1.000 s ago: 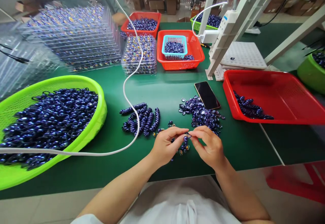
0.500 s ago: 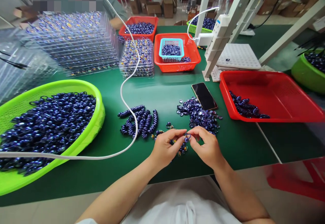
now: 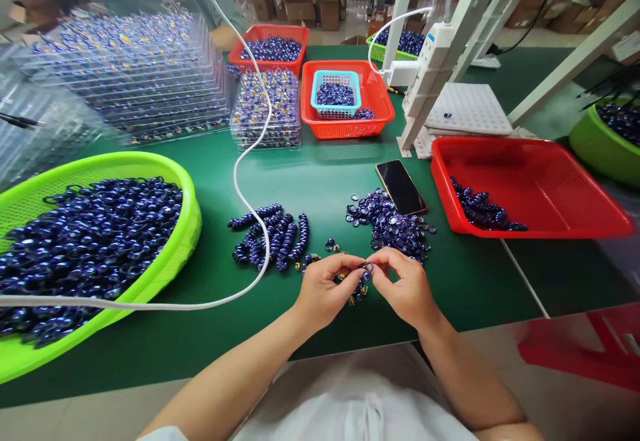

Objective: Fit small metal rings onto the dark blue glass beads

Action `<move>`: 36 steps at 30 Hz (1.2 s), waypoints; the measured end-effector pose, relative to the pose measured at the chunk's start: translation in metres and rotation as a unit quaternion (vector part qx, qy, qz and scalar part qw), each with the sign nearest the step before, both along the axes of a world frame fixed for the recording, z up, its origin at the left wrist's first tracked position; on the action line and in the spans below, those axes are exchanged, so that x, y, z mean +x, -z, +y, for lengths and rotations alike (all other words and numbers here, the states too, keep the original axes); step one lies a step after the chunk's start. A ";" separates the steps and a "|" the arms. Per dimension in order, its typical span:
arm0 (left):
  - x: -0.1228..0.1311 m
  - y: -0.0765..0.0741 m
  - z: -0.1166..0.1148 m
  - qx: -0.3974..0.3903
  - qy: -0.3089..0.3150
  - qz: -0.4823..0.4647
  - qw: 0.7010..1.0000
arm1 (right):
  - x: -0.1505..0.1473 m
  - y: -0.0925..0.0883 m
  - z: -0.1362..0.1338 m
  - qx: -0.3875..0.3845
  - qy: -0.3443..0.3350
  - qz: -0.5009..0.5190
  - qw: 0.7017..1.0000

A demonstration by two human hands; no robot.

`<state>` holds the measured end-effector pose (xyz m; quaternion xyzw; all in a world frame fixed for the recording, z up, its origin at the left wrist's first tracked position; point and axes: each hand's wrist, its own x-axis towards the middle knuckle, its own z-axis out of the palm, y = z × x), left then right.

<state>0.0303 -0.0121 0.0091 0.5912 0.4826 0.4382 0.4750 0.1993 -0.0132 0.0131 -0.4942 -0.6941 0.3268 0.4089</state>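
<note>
My left hand (image 3: 320, 292) and my right hand (image 3: 407, 289) meet over the green table (image 3: 320, 174), fingertips pinched around one small shiny dark blue ring-shaped part (image 3: 367, 270). Its exact kind is too small to make out. Beneath and beside the fingers lie a few loose pieces with gold-coloured bits (image 3: 356, 294), partly hidden by my left hand. Just beyond my right hand spreads a pile of dark blue caps (image 3: 395, 231). Several stacked rows of dark blue pieces (image 3: 285, 244) lie to the left of my hands.
A white cable (image 3: 200, 306) crosses the table beside a green basket (image 3: 193, 228) heaped with blue looped parts. A phone (image 3: 401, 186) touches the cap pile. Right stands a red tray (image 3: 560, 188); behind are plastic trays (image 3: 265, 108), a red basket (image 3: 347, 131) and a metal post (image 3: 435, 74).
Both hands keep their pinch on the small blue part, with barely any finger movement. The whole view has shifted slightly, so the surroundings appear a little higher and farther left.
</note>
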 end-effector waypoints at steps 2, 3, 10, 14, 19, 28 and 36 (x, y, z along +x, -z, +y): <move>0.001 0.001 0.000 0.007 -0.003 -0.002 1.000 | -0.001 0.001 0.000 -0.019 0.002 0.007 1.000; 0.001 0.001 -0.001 0.007 -0.004 -0.003 1.000 | -0.001 0.002 0.000 -0.026 0.004 0.008 1.000; 0.001 0.005 -0.001 -0.036 0.014 -0.014 0.999 | 0.011 -0.005 0.004 -0.010 -0.040 -0.020 0.999; -0.001 0.003 0.001 -0.067 0.009 -0.024 0.997 | 0.042 -0.011 0.003 0.007 0.038 -0.053 0.998; -0.004 0.000 0.005 -0.080 -0.004 -0.039 0.996 | 0.069 -0.007 -0.009 0.053 0.033 -0.175 0.983; -0.006 0.005 0.006 -0.067 -0.004 -0.032 0.997 | 0.037 0.007 -0.001 0.101 -0.007 -0.388 0.916; -0.008 0.005 0.007 -0.066 -0.006 -0.033 0.997 | 0.029 0.019 0.017 0.128 -0.007 -0.440 0.889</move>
